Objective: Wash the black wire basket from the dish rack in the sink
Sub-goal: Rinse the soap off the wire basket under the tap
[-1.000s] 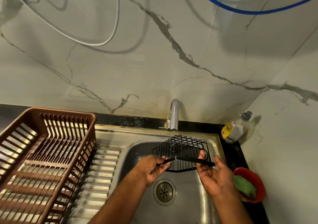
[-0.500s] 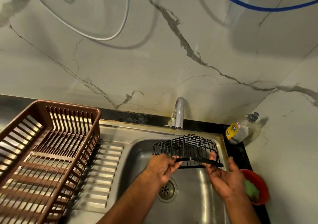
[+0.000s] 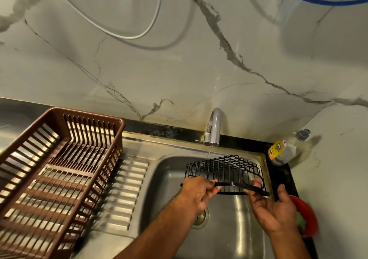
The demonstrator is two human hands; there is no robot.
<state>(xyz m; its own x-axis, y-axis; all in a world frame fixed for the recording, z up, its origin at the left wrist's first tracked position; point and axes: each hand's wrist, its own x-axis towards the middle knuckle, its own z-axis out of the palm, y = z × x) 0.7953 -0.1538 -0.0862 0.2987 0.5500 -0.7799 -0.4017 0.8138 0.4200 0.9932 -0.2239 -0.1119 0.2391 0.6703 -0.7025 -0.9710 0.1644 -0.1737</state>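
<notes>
The black wire basket (image 3: pixel 223 169) is held over the steel sink (image 3: pixel 165 181), tilted with its mesh side facing me, under a thin stream of water from the grey tap (image 3: pixel 214 127). My left hand (image 3: pixel 196 192) grips the basket's black front rim at its left end. My right hand (image 3: pixel 270 209) supports the rim's right end, with its thumb on top and its fingers spread below. The brown plastic dish rack (image 3: pixel 59 169) stands on the left drainboard with nothing visible in it.
A dish soap bottle (image 3: pixel 284 149) stands in the back right corner of the black counter. A red bowl (image 3: pixel 306 217) with a green scrubber sits right of the sink. The drain (image 3: pixel 201 218) lies below my left wrist. White and blue hoses hang on the marble wall.
The basket has shifted slightly right and back under the tap with both hands still on its rim. The camera has drifted, so the whole scene sits lower and to the right.
</notes>
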